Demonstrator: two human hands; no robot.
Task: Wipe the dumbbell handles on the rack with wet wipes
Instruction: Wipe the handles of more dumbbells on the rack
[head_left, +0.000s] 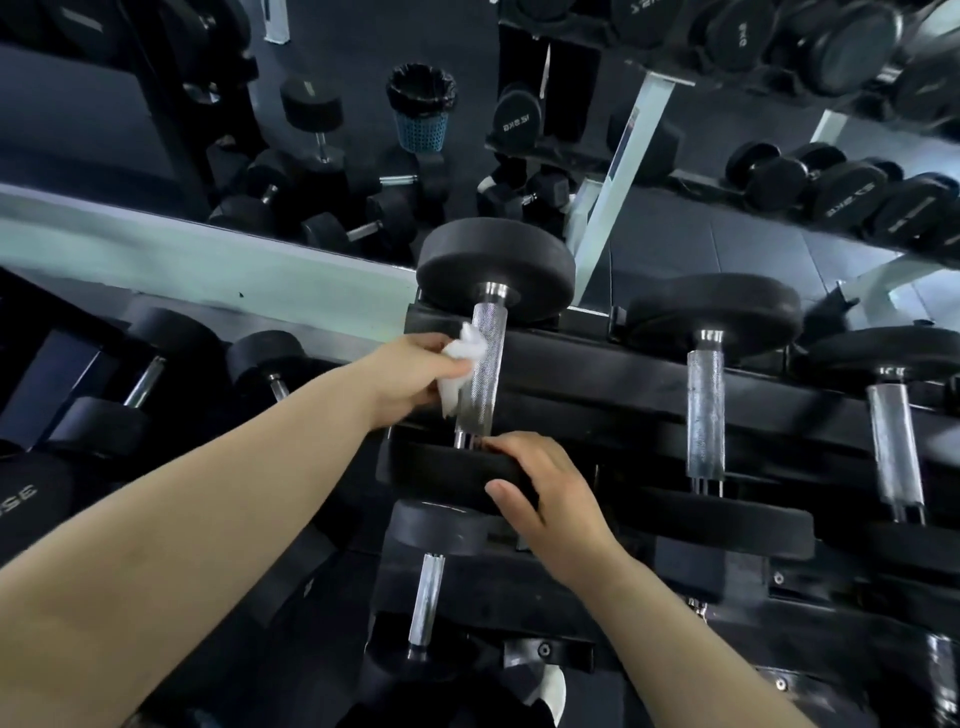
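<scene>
Room: gym, with a mirror (727, 234) behind a black rack (597, 374); the glass reflected more dumbbells on the floor and a lined blue bin (421, 111).
Dumbbell: one dumbbell (488, 338) lay on the top tier, its far head (496, 260) toward the mirror and its near head (441, 473) toward the person.
Handle: the knurled metal handle (480, 395) ran between the two heads, bare along its right side.
Wipe: a crumpled white wet wipe (465, 351) touched the left side of the handle, about halfway along.
Left hand: the left hand (415, 374) pinched the wipe, fingers curled round it and pushing it against the handle.
Right hand: the right hand (550, 493) gripped the near head, fingers hooked over its top edge by the handle's end and thumb on the outer face.
Neighbours: two more dumbbells (705, 410) (893, 447) sat to the right on the same tier, well apart from both hands; another one (427, 597) lay on the tier below.
</scene>
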